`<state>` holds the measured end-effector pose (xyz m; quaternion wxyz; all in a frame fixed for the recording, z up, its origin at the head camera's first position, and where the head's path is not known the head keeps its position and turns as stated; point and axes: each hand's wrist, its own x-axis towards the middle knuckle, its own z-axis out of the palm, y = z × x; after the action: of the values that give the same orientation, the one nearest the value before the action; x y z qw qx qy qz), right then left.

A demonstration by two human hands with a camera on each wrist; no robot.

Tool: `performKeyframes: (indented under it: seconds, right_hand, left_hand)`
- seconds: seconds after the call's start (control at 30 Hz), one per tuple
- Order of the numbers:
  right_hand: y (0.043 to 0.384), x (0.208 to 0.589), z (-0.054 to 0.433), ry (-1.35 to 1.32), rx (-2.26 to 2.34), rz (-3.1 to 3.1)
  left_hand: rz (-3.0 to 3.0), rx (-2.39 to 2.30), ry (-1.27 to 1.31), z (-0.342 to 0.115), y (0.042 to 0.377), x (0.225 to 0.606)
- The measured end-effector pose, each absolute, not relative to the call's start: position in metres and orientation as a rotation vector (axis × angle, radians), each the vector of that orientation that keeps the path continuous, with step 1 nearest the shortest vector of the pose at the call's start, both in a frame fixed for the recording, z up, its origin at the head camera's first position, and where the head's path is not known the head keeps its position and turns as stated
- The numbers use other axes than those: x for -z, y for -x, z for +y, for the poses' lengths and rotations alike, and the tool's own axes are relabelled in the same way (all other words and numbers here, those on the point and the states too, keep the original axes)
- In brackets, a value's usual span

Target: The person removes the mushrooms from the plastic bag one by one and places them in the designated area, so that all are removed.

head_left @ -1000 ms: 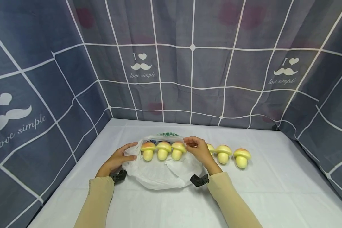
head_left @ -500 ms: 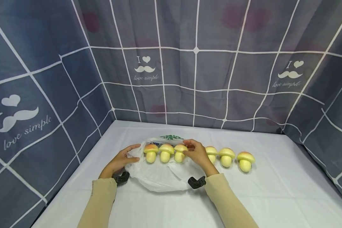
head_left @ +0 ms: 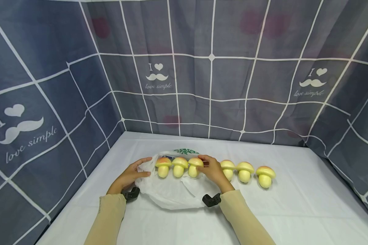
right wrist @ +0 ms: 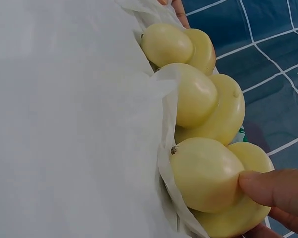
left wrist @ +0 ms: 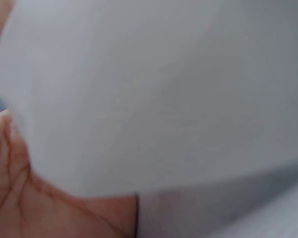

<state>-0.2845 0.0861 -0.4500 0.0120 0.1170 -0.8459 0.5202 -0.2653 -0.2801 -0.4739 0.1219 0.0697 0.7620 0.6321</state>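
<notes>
A white plastic bag with green print lies on the table. Three yellow toy mushrooms with orange-tinged caps sit in a row at its mouth: left mushroom, middle mushroom and right mushroom. My right hand grips the right one; in the right wrist view its thumb presses where stem meets cap. At the bag's left edge, my left hand touches the plastic with thumb and fingers spread apart. Blurred white plastic covers most of the left wrist view, with part of the palm visible.
To the right of my right hand, three more toy mushrooms stand in a row: a near one, a middle one and a far-right one. A white cloth covers the table. Checked curtains enclose the back and sides.
My right hand has gone from the bag's rim to the right mushroom, its thumb now on it. The left hand stays by the bag edge. The head view has shifted slightly.
</notes>
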Motion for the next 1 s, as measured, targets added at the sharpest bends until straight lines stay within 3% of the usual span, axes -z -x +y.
performKeyframes:
  seconds: [1.0]
  right_hand:
    - [0.266, 0.438, 0.103, -0.49, -1.591, -2.596]
  left_hand:
    - [2.262, -1.844, -0.256, -0.278, 0.263, 0.475]
